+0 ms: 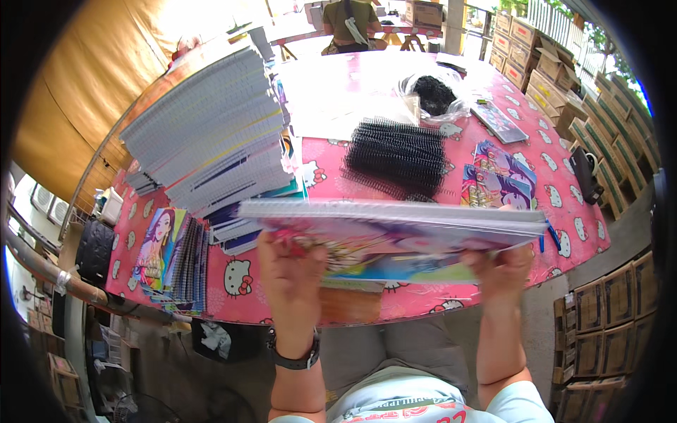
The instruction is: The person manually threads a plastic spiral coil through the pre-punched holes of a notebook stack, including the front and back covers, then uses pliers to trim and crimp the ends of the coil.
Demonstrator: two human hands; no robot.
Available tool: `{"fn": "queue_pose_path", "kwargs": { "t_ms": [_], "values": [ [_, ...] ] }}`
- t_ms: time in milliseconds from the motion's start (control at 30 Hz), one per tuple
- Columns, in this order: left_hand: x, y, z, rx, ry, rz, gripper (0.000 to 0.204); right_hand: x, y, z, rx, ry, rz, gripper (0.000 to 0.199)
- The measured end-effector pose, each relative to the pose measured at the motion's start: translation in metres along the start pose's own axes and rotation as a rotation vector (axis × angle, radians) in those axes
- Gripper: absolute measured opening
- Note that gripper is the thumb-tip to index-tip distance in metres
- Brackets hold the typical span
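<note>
Between my two hands is a thick sheaf of notebook pages [395, 236] with a colourful illustrated cover, held above the near part of the table. My left hand [293, 275] grips its left end, thumb on the cover. The right end is in my right hand [501, 268], fingers closed round the lower edge. The pages are slightly blurred. Just beyond the sheaf lies a pile of black spiral binding coils [395, 155]. A tall, leaning stack of page sets [204, 127] stands to the left. Near the left front edge sit several coil-bound notebooks [166, 254] with illustrated covers.
Illustrated covers [497, 176] lie on the pink patterned tablecloth [324, 173] at the right, near a blue pen [553, 236]. Farther back is a plastic bag with black coils [434, 95]. Cardboard boxes [543, 70] are stacked behind. A person [349, 25] sits at a far table.
</note>
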State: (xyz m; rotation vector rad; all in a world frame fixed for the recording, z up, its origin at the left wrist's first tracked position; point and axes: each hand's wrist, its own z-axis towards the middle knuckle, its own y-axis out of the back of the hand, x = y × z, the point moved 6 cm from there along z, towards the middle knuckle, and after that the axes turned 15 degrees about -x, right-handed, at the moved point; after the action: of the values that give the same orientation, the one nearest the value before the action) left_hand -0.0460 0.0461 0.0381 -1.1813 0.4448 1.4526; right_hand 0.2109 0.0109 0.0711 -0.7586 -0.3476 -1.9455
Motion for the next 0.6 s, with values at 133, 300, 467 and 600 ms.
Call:
{"fn": "queue_pose_path", "kwargs": {
  "t_ms": [133, 300, 467, 600],
  "values": [
    [0.0, 0.03, 0.02, -0.048, -0.019, -0.135, 0.05, -0.033, -0.039, -0.03, 0.091, -0.246, 0.205, 0.026],
    [0.0, 0.035, 0.034, -0.07, -0.05, -0.041, 0.048, -0.063, -0.045, -0.049, 0.353, -0.095, -0.017, 0.023],
    [-0.001, 0.057, 0.029, 0.043, -0.091, -0.021, 0.036, -0.046, -0.051, -0.05, 0.502, -0.106, 0.041, 0.028],
    [0.02, 0.086, 0.034, -0.063, -0.115, 0.091, 0.041, -0.057, -0.056, -0.052, 0.574, -0.206, -0.02, 0.03]
  ]
}}
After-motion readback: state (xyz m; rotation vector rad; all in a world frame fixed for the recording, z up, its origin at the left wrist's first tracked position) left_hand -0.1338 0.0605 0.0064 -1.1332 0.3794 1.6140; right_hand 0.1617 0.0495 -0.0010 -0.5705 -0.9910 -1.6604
